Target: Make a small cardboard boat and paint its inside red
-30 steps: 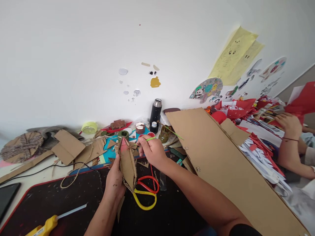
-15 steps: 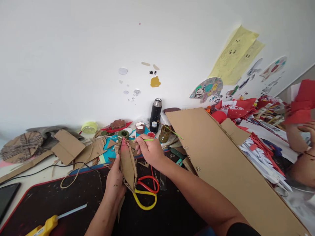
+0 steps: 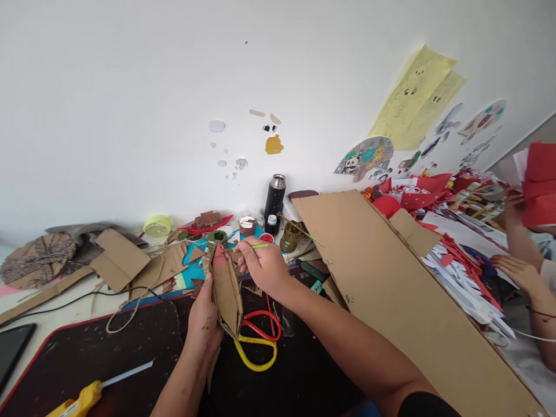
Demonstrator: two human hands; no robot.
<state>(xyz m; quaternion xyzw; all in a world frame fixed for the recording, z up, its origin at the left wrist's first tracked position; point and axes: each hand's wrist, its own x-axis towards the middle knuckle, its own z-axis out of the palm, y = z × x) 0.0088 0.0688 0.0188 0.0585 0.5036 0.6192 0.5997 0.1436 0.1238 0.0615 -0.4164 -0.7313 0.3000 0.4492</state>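
My left hand (image 3: pixel 204 318) is closed on the left edge of a long boat-shaped cardboard piece (image 3: pixel 227 295), which it holds tilted up. Pink paint covers the pointed far end of the piece. Between the fingers of my right hand (image 3: pixel 260 263) is a thin brush with a green handle (image 3: pixel 259 246); its tip is near the pink end, too small to make out clearly. Scissors with one red and one yellow handle (image 3: pixel 256 354) lie just under the near end of the cardboard. Behind it stand a green paint jar (image 3: pixel 217 237) and a small pot of red paint (image 3: pixel 266 238).
A large cardboard sheet (image 3: pixel 391 278) leans across the right side. A yellow glue gun (image 3: pixel 82 401) lies front left. A black flask (image 3: pixel 275 197) stands by the wall. At the far right, another person's hands are near red paper (image 3: pixel 538 185).
My hands have barely moved; the brush has shifted slightly left. At the right, the other person's hands have moved apart, one now lower over the paper scraps.
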